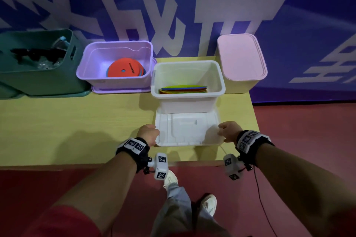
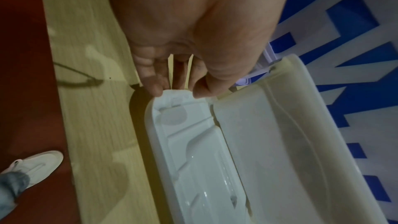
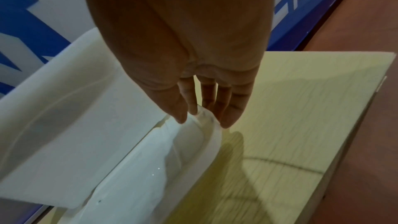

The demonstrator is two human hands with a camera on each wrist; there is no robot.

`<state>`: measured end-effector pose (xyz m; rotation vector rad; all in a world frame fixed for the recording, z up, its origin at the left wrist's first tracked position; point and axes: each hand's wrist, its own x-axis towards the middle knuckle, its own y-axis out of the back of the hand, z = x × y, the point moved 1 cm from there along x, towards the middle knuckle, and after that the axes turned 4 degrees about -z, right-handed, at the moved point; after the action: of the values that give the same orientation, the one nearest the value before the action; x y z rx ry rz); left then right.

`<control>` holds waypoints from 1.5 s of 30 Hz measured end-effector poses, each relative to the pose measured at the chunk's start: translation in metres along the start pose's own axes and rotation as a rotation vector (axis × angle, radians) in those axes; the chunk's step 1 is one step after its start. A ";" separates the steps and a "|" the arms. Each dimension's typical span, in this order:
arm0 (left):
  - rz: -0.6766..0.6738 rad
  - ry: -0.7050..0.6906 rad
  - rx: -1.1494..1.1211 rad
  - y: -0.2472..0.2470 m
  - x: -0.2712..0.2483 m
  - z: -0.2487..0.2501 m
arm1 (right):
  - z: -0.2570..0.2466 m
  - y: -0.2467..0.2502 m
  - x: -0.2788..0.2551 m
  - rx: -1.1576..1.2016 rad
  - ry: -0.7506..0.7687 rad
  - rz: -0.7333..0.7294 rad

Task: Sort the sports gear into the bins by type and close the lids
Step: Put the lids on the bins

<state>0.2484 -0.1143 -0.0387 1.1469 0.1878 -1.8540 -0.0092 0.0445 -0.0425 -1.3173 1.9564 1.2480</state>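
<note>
Both hands on the white lid, which lies underside up on the desk, its far edge tucked against the foot of the white bin. My left hand pinches the lid's left end: thumb on top, fingers curled under the rim. My right hand does the same at the right end, fingers wrapped below the edge. The near edge looks slightly raised off the desk.

White bin open, holding a flat stack of coloured discs. Purple bin also open, with orange discs inside and its lid seemingly beneath it. Pink-lidded bin already closed.

Step in hand, as I judge it: lift, flip and seat this lid. Keep both ends level while raising, turn it over clear of the bin's front wall, align corners before pressing. The lid looks thin and flexible; an uneven pull could twist it or nudge the bin backward.
</note>
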 end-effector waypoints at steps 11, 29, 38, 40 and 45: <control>0.082 -0.130 0.095 0.016 -0.039 0.011 | -0.005 0.022 -0.044 -0.030 0.050 -0.013; 0.064 -0.378 0.112 0.008 -0.127 0.054 | -0.026 0.055 -0.121 0.313 0.161 -0.159; 0.101 -0.403 0.239 0.024 -0.121 0.046 | -0.041 0.054 -0.125 0.034 0.500 -0.043; 0.113 -0.402 0.230 0.027 -0.116 0.043 | -0.046 0.053 -0.126 0.061 0.539 -0.039; 0.137 -0.363 0.201 0.032 -0.115 0.040 | -0.054 0.057 -0.125 0.097 0.562 -0.074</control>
<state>0.2648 -0.0830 0.0820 0.9085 -0.2820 -1.9522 -0.0011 0.0637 0.1039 -1.8119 2.2686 0.7842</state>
